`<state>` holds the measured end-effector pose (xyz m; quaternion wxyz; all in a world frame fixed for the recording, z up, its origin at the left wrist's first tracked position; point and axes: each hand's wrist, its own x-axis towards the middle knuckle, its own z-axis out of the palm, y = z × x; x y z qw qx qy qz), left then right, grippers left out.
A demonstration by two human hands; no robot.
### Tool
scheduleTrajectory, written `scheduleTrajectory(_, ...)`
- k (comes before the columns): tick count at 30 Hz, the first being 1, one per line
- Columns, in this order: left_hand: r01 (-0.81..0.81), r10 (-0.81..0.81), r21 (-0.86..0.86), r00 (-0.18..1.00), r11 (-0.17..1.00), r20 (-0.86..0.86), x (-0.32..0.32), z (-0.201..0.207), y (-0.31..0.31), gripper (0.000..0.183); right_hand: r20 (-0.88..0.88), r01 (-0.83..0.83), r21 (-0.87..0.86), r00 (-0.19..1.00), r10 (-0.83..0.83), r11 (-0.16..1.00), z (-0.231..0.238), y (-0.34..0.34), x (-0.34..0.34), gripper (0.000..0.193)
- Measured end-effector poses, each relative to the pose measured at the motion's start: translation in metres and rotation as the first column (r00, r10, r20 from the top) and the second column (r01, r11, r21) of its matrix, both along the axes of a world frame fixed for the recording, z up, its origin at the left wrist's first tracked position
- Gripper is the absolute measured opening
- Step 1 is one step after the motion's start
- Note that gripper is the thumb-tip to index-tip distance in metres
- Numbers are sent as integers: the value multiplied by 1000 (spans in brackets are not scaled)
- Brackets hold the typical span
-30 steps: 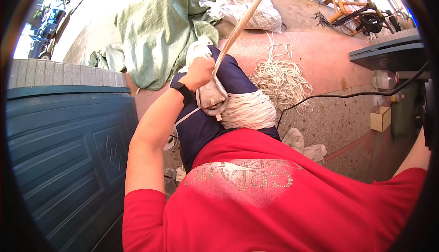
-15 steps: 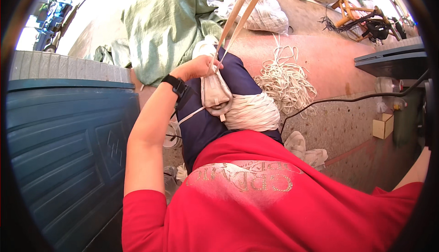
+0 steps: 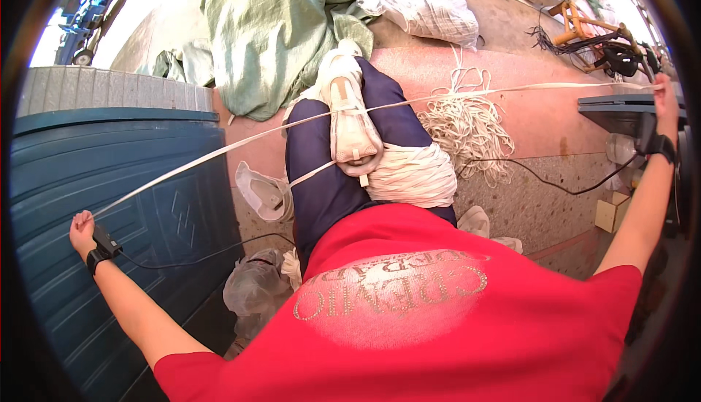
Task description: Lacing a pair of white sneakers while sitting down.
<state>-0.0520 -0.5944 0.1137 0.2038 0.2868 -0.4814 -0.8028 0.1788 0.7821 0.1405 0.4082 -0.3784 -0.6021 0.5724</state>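
A pale beige shoe (image 3: 355,135) lies across my thighs, its heel end toward me. From its eyelets a long flat lace (image 3: 241,140) is stretched out to both sides. My left hand (image 3: 82,232), far out at the left, is closed on one end. Raised at the far right, my right hand (image 3: 664,99) grips the other. Beside the shoe, on my right thigh, rests a thick bundle of cream laces (image 3: 411,177), with a strap over my left thigh. Another pale shoe (image 3: 261,192) is left of my left leg.
A loose heap of cream cord (image 3: 475,139) lies on the floor right of my knee. Beyond are a green tarp (image 3: 281,37) and a white sack (image 3: 427,8). A blue panelled door (image 3: 124,175) stands close on the left. Dark cables run from both wrists.
My left hand has moved from above the shoe out to the left. My right hand has come into view at the right. The lace strands, previously pulled upward together, now spread sideways.
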Motion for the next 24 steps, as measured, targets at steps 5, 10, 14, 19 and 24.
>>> scheduleTrajectory(5,243,-242,34,923,969,298,-1,-68,158,27,481,-623,-26,678,556,782,-147,-340,-72,26)
scheduleTrajectory(10,648,-789,450,505,615,351,29,-171,396,27,407,-998,-31,44,912,62,-240,-572,-78,15)
scheduleTrajectory(14,885,-876,327,161,332,454,69,-200,513,22,682,-964,224,49,730,-144,-264,-622,-90,14)
scheduleTrajectory(19,945,-824,-187,325,268,464,45,-205,532,27,757,-884,458,329,565,-98,-274,-623,-112,16)
scheduleTrajectory(24,953,-699,-292,258,74,667,51,-193,528,25,733,-865,502,436,522,16,-292,-628,-119,16)
